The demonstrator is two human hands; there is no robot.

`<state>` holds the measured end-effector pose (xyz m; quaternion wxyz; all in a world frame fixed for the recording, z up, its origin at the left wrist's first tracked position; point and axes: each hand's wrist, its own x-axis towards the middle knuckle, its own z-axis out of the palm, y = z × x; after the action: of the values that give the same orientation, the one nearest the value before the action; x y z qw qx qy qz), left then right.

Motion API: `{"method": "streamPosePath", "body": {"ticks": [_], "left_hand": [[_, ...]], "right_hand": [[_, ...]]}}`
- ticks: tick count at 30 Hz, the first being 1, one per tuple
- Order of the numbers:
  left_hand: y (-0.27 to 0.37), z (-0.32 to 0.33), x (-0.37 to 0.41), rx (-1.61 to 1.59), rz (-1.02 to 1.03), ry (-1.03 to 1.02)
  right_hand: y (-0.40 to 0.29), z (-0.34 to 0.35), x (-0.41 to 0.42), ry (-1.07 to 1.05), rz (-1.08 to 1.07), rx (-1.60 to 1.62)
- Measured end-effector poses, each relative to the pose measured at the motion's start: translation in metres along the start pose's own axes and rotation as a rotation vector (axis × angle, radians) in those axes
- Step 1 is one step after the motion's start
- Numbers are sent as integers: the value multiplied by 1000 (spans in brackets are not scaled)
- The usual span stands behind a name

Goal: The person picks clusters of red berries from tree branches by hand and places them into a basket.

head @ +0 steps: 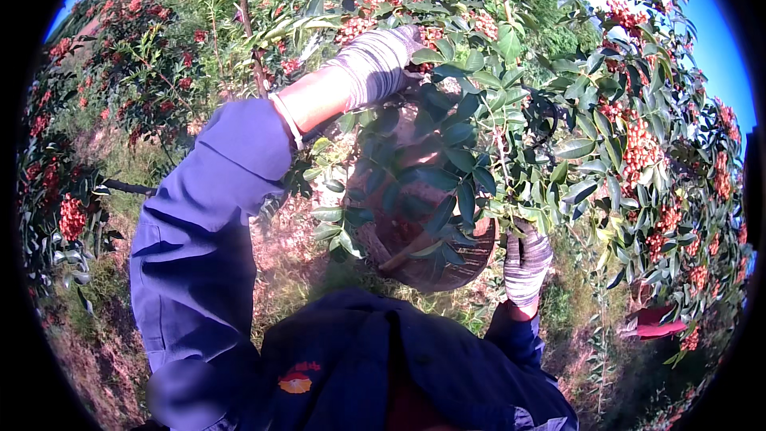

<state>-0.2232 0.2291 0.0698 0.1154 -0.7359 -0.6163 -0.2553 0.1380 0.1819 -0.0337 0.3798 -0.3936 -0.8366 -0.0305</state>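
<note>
My left hand (378, 66), in a striped knit glove, reaches up into a Sichuan pepper bush. Its fingers meet a red berry cluster (432, 37); leaves and berries hide the fingertips, so the grip is unclear. Lower down, my right hand (528, 263) wears a matching glove and points upward beside a leafy branch (501, 152). Leaves cover its fingertips, and I cannot tell whether it grips the stem. Between my arms, in front of my body, hangs or stands a round woven basket (443, 272). Foliage (446, 176) screens much of its inside.
Berry-laden branches (643, 152) crowd the right side. A thorny upright stem (245, 6) rises just beyond my left forearm, and a bare branch (128, 187) juts in at left. Red cloth (658, 322) shows low at right. Grass and dry soil (287, 257) lie below.
</note>
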Motion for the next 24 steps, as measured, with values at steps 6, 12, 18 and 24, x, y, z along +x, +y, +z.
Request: {"method": "streamPosePath", "body": {"ticks": [6, 12, 18, 24], "left_hand": [[-7, -10, -16, 48, 131, 6], [-26, -1, -9, -196, -41, -117], [-30, 5, -3, -269, -146, -131], [-7, -5, -15, -334, -133, -25]], "right_hand": [[-3, -3, 3, -34, 5, 21], [-1, 0, -1, -1, -21, 2], [-1, -1, 1, -21, -2, 2], [22, 14, 5, 27, -61, 76]]}}
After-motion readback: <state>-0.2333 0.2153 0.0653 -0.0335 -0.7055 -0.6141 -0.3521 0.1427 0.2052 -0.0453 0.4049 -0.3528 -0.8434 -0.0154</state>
